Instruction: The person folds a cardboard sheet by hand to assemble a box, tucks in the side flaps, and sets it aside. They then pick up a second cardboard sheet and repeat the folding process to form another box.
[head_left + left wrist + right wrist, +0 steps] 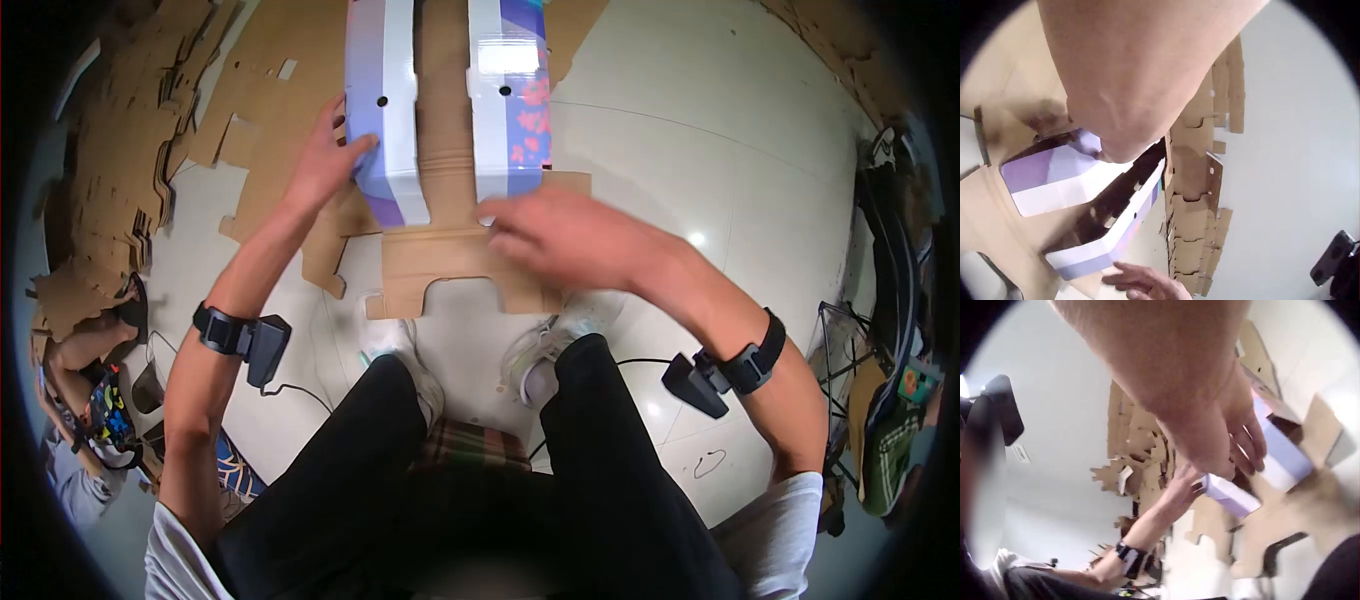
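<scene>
A partly folded cardboard box (508, 125), printed purple and blue with white inner strips, lies on the floor in front of the person. Its two long sides stand up around a brown base. The left hand (325, 165) holds the left side near its near corner, thumb over the printed panel and fingers along the outer edge. In the left wrist view, this side panel (1054, 172) is largely visible, with the fingers partly hidden. By the near end of the right side, the right hand (565, 235) is blurred, its fingers loosely bent and holding nothing.
A brown end flap (430, 262) with a cut-out extends toward the person's shoes (400, 350). Flat cardboard (265, 90) lies left and behind, beside stacked cardboard (110, 130). Pale floor tiles (680, 160) spread to the right. Another person's leg (85, 345) shows far left.
</scene>
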The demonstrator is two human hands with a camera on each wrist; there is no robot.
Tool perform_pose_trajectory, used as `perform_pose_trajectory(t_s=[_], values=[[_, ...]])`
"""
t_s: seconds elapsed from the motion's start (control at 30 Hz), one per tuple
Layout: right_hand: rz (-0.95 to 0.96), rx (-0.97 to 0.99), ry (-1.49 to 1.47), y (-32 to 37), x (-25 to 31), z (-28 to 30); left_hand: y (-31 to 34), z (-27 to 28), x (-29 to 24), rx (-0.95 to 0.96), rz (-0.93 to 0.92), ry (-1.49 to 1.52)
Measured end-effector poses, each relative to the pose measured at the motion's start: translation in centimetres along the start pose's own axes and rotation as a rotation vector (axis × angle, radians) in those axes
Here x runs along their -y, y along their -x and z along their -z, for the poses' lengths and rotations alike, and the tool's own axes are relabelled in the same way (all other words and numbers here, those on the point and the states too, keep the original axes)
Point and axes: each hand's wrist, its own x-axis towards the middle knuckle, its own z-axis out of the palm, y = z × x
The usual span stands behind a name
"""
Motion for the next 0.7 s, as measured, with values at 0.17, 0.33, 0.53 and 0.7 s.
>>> perform_pose_trajectory(t_s=[0.17,0.33,0.53,0.7], values=[[0.112,-0.213,0.615,-0.2,-4.2,-0.5,3.4,-2.7,-2.9,0.052,-0.635,-0.766],[0.345,-0.308,0.833,-3.1,-5.9,-1.8,4.5,-4.6,-3.8,0.388,-0.834,-0.986],[0.276,-0.268,0.761,-4.8,-6.0,-3.4,4.0,-3.9,-3.2,0.444,-0.785,-1.229],[0.205,-0.206,0.889,-4.4,-5.7,-3.2,4.4,-4.4,-5.0,0.452,-0.861,-0.944]])
